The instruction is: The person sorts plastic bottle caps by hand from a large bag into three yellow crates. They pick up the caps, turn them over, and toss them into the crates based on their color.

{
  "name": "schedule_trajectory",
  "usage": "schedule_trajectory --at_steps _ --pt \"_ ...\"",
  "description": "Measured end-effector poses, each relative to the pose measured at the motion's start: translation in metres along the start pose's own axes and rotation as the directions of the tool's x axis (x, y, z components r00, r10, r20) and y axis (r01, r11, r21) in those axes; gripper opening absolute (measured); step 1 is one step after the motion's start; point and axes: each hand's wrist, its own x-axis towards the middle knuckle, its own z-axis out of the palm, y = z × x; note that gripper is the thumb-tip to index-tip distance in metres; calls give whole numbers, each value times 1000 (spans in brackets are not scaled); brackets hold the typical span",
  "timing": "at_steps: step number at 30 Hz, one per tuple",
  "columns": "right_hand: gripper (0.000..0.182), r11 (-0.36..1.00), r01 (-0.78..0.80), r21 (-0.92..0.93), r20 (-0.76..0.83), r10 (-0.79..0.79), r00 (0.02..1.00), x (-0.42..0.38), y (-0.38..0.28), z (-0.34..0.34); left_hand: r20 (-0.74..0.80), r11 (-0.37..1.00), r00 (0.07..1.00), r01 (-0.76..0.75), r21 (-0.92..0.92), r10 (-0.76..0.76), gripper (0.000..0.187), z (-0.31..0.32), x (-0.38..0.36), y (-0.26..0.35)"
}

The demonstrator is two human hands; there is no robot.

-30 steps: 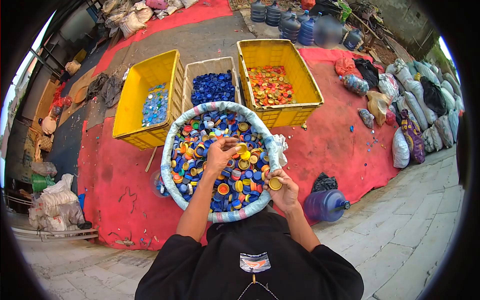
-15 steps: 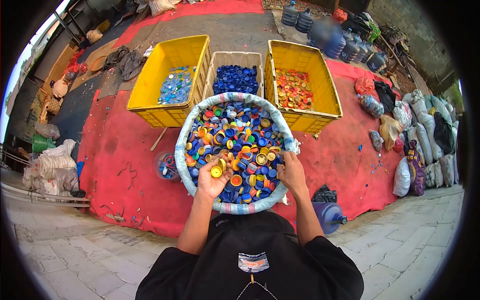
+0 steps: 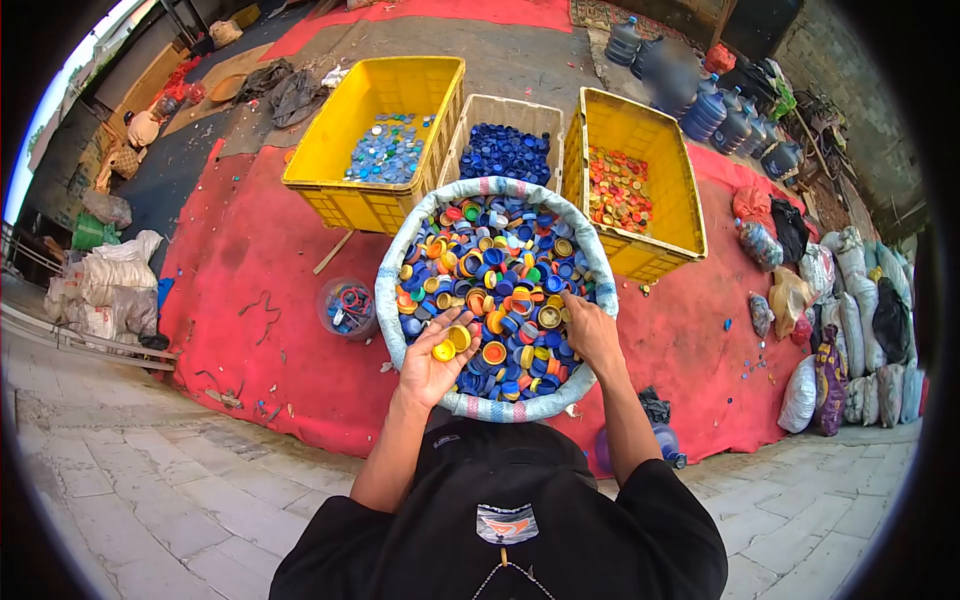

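A round basket (image 3: 391, 262) with a pale blue checked cloth rim is full of mixed bottle caps (image 3: 492, 235), in blue, yellow, orange, red and green. My left hand (image 3: 428, 375), palm up over the near left of the basket, has its fingers curled around yellow bottle caps (image 3: 446, 350); at least two show. At the right side of the basket, my right hand (image 3: 594, 332) dips its curled fingers among the caps, close to a yellow one. Its fingertips are partly hidden, so I cannot make out what they hold.
Beyond the basket stand a yellow crate (image 3: 312, 170) with light blue caps, a whitish crate (image 3: 462, 118) with dark blue caps and another yellow crate (image 3: 668, 135) with orange-red caps. A clear tub (image 3: 340, 325) sits left of the basket. Filled sacks (image 3: 797, 395) line the right.
The view has shifted, so the basket and crates appear further right. My left hand has turned, showing more yellow caps. My right hand has moved from the rim inward over the caps.
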Motion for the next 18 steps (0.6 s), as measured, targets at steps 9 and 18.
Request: schedule_trajectory --at_steps 9,18 --pt "45 975 -65 214 -39 75 996 -7 -1 -10 19 995 999 45 -92 -43 59 10 2 -3" --pt "33 -24 -259 966 240 459 855 -31 4 -11 -6 995 995 97 -21 -97 51 5 9 -11"
